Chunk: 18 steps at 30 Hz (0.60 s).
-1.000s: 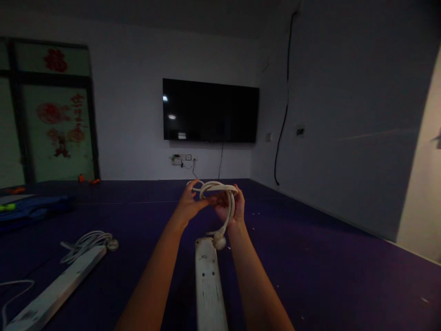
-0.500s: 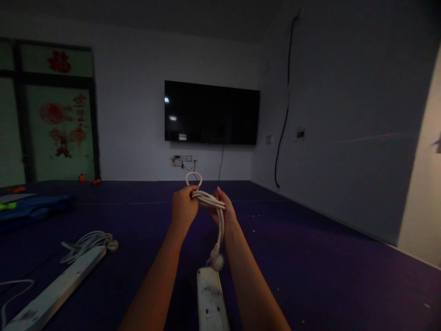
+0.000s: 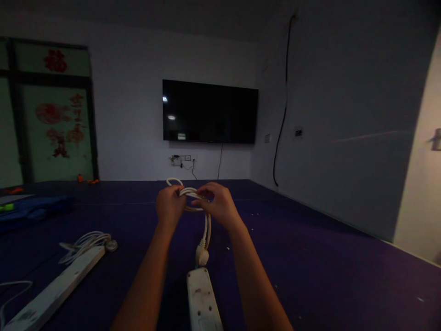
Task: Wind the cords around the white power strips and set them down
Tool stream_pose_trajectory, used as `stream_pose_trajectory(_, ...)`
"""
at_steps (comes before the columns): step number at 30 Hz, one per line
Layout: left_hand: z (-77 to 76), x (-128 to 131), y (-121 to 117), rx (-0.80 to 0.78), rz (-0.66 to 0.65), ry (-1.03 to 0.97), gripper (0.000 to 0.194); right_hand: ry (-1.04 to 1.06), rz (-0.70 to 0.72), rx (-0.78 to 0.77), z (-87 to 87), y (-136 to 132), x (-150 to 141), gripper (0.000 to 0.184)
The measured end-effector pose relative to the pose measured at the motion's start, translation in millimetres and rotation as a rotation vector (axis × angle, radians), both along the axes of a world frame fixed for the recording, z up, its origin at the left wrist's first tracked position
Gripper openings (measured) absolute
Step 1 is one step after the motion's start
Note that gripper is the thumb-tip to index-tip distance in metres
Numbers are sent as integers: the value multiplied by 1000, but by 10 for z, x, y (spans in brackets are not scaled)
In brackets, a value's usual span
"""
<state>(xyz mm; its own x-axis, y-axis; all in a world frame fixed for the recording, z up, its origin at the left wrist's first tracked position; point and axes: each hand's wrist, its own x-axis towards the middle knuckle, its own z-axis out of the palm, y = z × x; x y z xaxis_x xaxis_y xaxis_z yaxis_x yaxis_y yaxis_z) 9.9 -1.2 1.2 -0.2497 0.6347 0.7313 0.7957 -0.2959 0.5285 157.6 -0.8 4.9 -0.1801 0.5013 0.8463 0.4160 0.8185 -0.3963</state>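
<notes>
Clock directions run from the white cord [image 3: 189, 190], held in loops between the hands. At 8 o'clock, well apart, lies another power strip [image 3: 57, 287] with a coiled cable [image 3: 87, 243] by its far end; that side is the more crowded. At 9, the left hand [image 3: 169, 207] pinches the bunched strands, a stray loop [image 3: 174, 180] standing out at 11. At 6, the plug [image 3: 202, 255] hangs by the far end of the near power strip [image 3: 203, 296]; whether they touch, I cannot tell. At 3, the right hand [image 3: 217, 202] pinches the loops between thumb and fingertips.

The step looks like gathering the cord into a bundle; the next move calls for a firm left grip while the right tucks strands in. Open room on the purple surface [image 3: 320, 276] lies towards 4, its edge meeting the wall [image 3: 344, 184] at 3.
</notes>
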Motion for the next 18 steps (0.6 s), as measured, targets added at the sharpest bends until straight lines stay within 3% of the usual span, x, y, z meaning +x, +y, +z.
stream_pose_trajectory(6, 62, 27, -79, -30, 34, 21, 25, -201, -247, 149, -22, 21, -61, 15)
stream_pose_trajectory(14, 140, 125, -236, 23, -80, 28, 19, -177, -346, 318, -52, 1, -20, 4)
stream_pose_trajectory(18, 163, 93, -237, 42, -165, -17, 20, -161, -336, 318, -50, -12, -1, 7)
